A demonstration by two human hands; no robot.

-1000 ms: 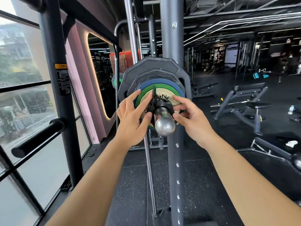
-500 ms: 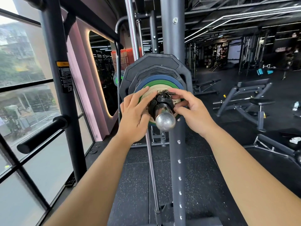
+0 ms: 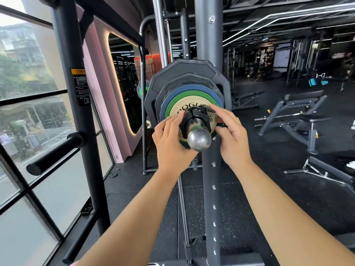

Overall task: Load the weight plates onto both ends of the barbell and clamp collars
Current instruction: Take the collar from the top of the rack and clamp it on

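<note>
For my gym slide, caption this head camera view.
Both hands, left and right, set a black collar against stacked plates on the barbell sleeve.

There is just one camera, worn on the person's head. It looks forward and a bit down, along both bare arms. It sits close to the end of the bar [image 3: 199, 140], which pokes straight at it in the middle of the picture. The left hand [image 3: 171, 139] and right hand [image 3: 230, 135] are near too. The wide lens bends the window [image 3: 28, 112] on the left. On the right it sees far across the gym to a bench [image 3: 299, 110].
</note>
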